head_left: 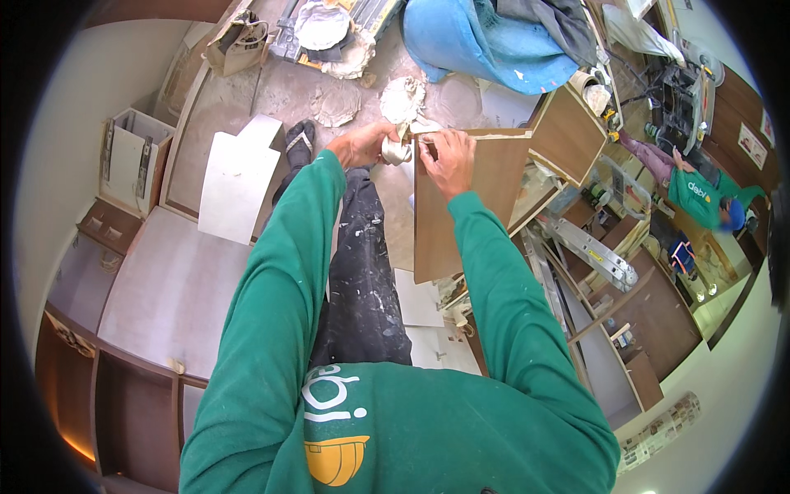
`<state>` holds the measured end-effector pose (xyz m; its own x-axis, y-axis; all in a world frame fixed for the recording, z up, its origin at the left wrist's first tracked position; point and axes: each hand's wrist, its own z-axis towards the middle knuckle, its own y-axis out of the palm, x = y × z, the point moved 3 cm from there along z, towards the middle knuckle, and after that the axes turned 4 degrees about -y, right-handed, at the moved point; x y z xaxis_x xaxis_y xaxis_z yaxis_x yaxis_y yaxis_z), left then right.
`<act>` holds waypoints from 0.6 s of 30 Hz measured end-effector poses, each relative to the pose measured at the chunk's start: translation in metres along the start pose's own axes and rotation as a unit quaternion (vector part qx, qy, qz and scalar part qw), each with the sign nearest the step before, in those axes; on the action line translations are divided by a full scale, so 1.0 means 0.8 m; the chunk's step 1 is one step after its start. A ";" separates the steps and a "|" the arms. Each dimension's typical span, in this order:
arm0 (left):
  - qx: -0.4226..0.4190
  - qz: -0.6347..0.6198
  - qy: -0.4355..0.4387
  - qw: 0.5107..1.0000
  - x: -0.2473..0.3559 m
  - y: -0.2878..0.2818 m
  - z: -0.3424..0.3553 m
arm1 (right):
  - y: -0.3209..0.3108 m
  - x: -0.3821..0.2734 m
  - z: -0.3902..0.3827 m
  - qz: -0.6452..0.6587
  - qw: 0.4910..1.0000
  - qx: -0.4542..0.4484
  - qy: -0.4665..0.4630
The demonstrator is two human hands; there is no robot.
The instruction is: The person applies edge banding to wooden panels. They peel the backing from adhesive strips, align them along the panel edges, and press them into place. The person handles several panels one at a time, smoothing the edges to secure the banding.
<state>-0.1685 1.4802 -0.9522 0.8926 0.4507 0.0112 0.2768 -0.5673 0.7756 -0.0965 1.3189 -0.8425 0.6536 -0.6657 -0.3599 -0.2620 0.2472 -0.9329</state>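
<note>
My left hand (pixel 366 146) is closed around a small cream roll (pixel 397 151) that looks like tape. A pale strip (pixel 424 125) runs from near the roll to the top corner of a brown wooden panel (pixel 473 210). With bent fingers, my right hand (pixel 448 160) grips that panel at its top left corner. The panel stands upright, and its pale top edge (pixel 498 132) shows. Just beyond my hands lies a crumpled cream bundle (pixel 402 100). Fingers partly hide the roll.
A white board (pixel 239 179) lies left of my leg. Beyond are a blue cloth (pixel 485 45) and a crusted white bowl (pixel 322 25). Another wooden panel (pixel 569 136) and a metal ladder (pixel 594 253) stand right. A co-worker (pixel 704 193) in green is farther right.
</note>
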 end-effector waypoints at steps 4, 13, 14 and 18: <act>0.008 0.007 0.013 1.000 0.003 0.004 -0.008 | 0.008 0.000 0.001 -0.001 1.000 -0.011 -0.011; 0.047 -0.011 0.026 0.999 -0.001 -0.016 -0.031 | 0.033 -0.008 -0.021 0.122 0.977 0.053 0.167; 0.058 -0.017 0.030 0.998 -0.003 -0.021 -0.033 | 0.033 -0.012 -0.021 0.139 0.970 0.066 0.189; 0.085 -0.015 0.035 0.996 -0.013 -0.042 -0.050 | 0.041 -0.012 -0.027 0.144 0.954 0.127 0.229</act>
<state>-0.2016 1.5224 -0.9532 0.8579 0.5123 0.0390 0.3639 -0.6595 0.6578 -0.1268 1.3182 -0.8694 0.1863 -0.7684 -0.6123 -0.1657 0.5897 -0.7905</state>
